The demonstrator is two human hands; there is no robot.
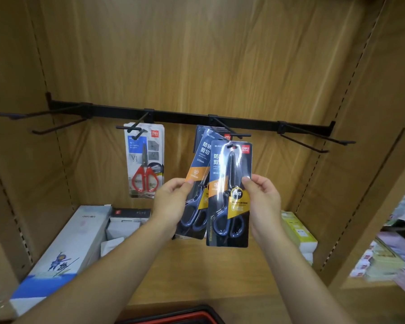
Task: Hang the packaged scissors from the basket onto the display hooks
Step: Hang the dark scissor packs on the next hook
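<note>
My right hand (262, 199) pinches the right edge of a dark blue scissors pack (228, 195), held upright with its hang hole just below the tip of the middle hook (229, 130). My left hand (173, 202) grips a second blue scissors pack (198, 174), tilted, behind and left of the first. More blue packs hang at the back of that hook. A pack of red-handled scissors (145, 160) hangs on the hook to the left. The basket (185, 315) shows only its red and black rim at the bottom edge.
A black rail (185, 116) crosses the wooden back panel, with bare hooks at far left (56, 127) and far right (313, 141). Boxes lie on the shelf below: a long white one (63, 253) at left, yellow-green ones (297, 232) at right. Stocked shelves stand further right.
</note>
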